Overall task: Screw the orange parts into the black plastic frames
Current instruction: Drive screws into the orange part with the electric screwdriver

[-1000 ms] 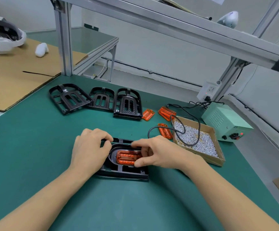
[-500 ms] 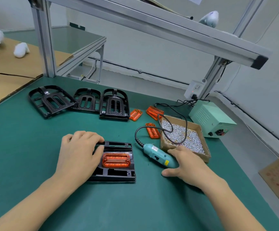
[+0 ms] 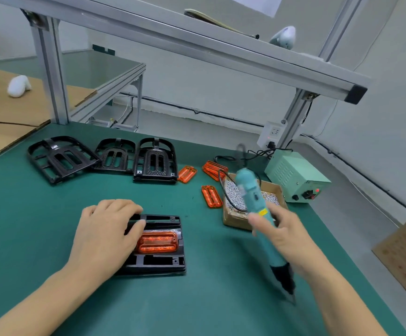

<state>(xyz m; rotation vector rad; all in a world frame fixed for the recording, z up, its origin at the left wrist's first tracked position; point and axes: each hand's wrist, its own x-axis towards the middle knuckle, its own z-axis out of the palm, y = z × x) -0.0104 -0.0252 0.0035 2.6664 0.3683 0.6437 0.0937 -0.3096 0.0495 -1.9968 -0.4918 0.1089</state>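
A: My left hand (image 3: 105,235) lies flat on the black frame (image 3: 159,261), orange part (image 3: 157,242) seated in it. My right hand (image 3: 285,235) is wrapped round the electric screwdriver (image 3: 257,210), bit down on the mat (image 3: 39,226).

B: Load a screw from the screw box (image 3: 236,223), then drive it plumb. Mind the cord (image 3: 225,190). Spare orange parts (image 3: 211,196) and frames (image 3: 154,162) lie beyond.

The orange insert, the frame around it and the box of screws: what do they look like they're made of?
Orange insert: looks like translucent glossy plastic; it glows through.
Frame: black moulded plastic, semi-matt, with ribs and cut-outs.
Box: brown cardboard, dull with raw edges.
Screws: small, silvery and shiny, probably metal.
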